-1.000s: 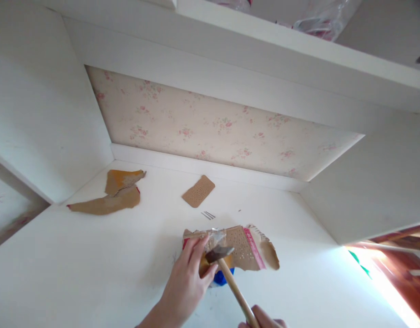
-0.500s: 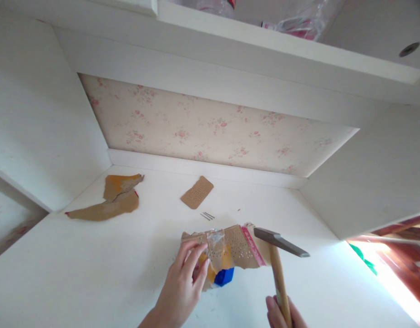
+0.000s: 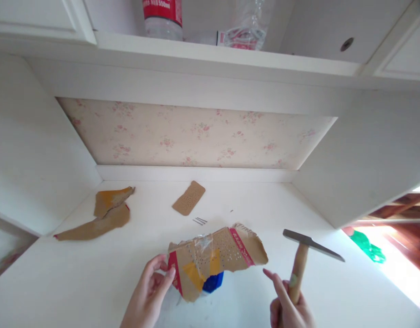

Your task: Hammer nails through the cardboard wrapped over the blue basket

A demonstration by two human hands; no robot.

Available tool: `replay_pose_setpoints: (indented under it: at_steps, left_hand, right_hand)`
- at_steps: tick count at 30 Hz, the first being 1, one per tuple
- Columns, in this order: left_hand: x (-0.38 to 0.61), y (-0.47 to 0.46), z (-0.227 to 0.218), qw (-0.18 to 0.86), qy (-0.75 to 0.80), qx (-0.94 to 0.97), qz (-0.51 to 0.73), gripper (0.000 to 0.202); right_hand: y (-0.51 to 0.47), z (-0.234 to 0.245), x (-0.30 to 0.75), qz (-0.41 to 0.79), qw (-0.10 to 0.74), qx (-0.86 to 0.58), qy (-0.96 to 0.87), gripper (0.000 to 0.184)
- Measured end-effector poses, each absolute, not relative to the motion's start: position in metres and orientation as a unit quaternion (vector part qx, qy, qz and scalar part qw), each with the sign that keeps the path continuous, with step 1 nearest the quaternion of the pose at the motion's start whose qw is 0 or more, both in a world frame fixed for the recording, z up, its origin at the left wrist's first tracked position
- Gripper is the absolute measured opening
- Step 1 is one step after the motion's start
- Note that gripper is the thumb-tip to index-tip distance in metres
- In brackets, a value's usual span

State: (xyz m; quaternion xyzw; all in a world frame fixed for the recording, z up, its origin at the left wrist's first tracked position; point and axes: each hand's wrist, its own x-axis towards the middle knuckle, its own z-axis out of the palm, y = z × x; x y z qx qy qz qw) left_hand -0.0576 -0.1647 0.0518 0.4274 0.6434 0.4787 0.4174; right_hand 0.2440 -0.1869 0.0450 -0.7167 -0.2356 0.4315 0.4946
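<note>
My left hand [image 3: 151, 287] pinches the left end of a torn cardboard piece [image 3: 226, 248], thumb in front and fingers behind. Many small holes dot the cardboard, which carries pink printed strips and clear and yellow tape. Under its lower edge a blue object [image 3: 213, 282] shows in part; its kind is hidden. In my right hand [image 3: 290, 303] is a hammer [image 3: 300, 264] with a wooden handle and a narrow metal head, held up to the right of the cardboard. The index finger points out toward the cardboard's right end. Several nails [image 3: 199, 221] lie behind the cardboard.
A smaller perforated cardboard piece [image 3: 189, 198] lies toward the back of the white desk [image 3: 121, 273]. Torn cardboard scraps [image 3: 109, 216] rest at the left. Overhead, a shelf [image 3: 210, 52] holds bottles, one with a red label [image 3: 162, 11]. Side panels [image 3: 360, 159] close in the work area.
My left hand has shifted from the cardboard's top to its left end, uncovering a pink strip. The hammer has moved right, away from the cardboard, and my right index finger has extended. The view has tilted.
</note>
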Motion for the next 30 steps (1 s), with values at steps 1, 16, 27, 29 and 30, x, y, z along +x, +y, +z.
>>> replay_pose_setpoints:
  at_steps: [1, 16, 27, 29, 30]
  left_hand:
    - [-0.056, -0.166, 0.052, 0.446, 0.638, 0.410, 0.475, 0.057]
    - [-0.031, -0.179, 0.066, 0.565, 0.567, 0.351, 0.486, 0.054]
    - [-0.011, -0.196, 0.038, 0.598, 0.565, 0.318, 0.471, 0.055]
    - [-0.013, -0.197, 0.040, 0.595, 0.570, 0.317, 0.469, 0.053]
    - [-0.013, -0.198, 0.042, 0.594, 0.571, 0.320, 0.468, 0.052]
  right_hand:
    - [-0.183, 0.045, 0.244, 0.439, 0.497, -0.712, -0.232, 0.077]
    - [-0.153, 0.054, 0.231, 0.425, 0.559, -0.663, -0.258, 0.045]
    - [-0.144, 0.048, 0.246, 0.442, 0.525, -0.667, -0.291, 0.046]
    - [-0.144, 0.047, 0.245, 0.450, 0.515, -0.669, -0.291, 0.046]
    - [-0.144, 0.047, 0.245, 0.452, 0.511, -0.671, -0.290, 0.045]
